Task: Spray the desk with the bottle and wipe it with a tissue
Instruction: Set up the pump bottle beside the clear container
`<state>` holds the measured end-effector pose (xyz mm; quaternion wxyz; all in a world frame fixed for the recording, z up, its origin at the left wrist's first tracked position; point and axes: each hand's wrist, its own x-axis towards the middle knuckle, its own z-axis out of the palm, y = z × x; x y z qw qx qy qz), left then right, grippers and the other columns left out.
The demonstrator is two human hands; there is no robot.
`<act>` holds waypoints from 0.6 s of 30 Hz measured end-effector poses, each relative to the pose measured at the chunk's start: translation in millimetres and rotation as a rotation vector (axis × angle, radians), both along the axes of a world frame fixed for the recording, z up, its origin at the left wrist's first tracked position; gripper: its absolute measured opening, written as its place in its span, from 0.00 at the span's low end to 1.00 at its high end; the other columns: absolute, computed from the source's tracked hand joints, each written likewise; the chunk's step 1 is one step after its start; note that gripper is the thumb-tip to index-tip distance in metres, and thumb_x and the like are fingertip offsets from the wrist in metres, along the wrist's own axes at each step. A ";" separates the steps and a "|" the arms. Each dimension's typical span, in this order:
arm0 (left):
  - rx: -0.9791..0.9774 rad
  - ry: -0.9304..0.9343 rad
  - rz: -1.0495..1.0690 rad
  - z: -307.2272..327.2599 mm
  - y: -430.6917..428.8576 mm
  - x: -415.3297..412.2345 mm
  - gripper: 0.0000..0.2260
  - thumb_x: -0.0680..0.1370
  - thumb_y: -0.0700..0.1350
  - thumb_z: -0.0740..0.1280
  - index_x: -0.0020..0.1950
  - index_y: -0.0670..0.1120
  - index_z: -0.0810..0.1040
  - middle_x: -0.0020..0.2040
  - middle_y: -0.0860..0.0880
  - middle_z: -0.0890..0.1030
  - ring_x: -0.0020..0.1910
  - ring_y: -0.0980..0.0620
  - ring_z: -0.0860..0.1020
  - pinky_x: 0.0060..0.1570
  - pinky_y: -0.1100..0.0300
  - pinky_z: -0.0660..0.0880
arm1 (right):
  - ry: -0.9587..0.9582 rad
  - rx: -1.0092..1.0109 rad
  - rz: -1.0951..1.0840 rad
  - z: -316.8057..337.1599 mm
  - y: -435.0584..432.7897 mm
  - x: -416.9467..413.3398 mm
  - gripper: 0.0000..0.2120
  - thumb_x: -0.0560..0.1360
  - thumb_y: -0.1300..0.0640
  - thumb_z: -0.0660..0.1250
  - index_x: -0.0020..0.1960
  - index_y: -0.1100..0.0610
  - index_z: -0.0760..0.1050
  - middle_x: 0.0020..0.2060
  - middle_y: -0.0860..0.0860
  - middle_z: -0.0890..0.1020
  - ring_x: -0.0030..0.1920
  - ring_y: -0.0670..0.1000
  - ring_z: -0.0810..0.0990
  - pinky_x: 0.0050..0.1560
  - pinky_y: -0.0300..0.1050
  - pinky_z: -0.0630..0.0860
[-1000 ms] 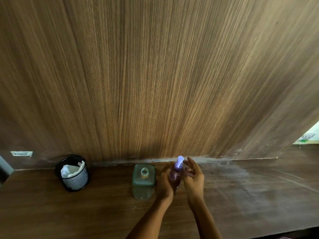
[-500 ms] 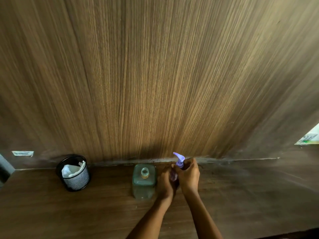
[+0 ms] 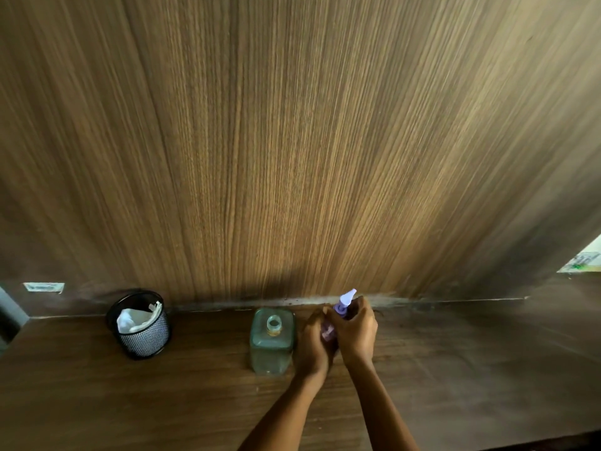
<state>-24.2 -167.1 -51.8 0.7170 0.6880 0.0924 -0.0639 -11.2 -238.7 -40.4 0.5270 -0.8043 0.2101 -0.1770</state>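
A small purple spray bottle [image 3: 342,306] with a pale nozzle stands near the back of the dark wooden desk [image 3: 471,369]. My left hand [image 3: 313,341] wraps around its body from the left. My right hand [image 3: 356,332] grips it at the neck from the right, and the nozzle now points up and to the right. Most of the bottle's body is hidden by my fingers. White tissue [image 3: 135,320] sits inside a black mesh cup [image 3: 143,336] at the left.
A square green glass bottle [image 3: 272,340] without a cap stands just left of my hands. A tall wood-grain panel [image 3: 292,141] rises behind the desk. The desk's front edge runs along the bottom right.
The nozzle has turned from upright, to pointing left, to pointing right. My right hand has closed tighter on the bottle's neck. The pale smears on the desk at right have faded.
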 end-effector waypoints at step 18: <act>-0.019 -0.029 0.022 0.3 0.2 -4.4 0.13 0.82 0.42 0.55 0.53 0.42 0.79 0.39 0.56 0.78 0.34 0.66 0.77 0.30 0.78 0.69 | 0.055 0.158 0.046 1.3 -3.1 -8.1 0.15 0.67 0.63 0.74 0.47 0.56 0.71 0.43 0.55 0.80 0.45 0.55 0.81 0.41 0.47 0.80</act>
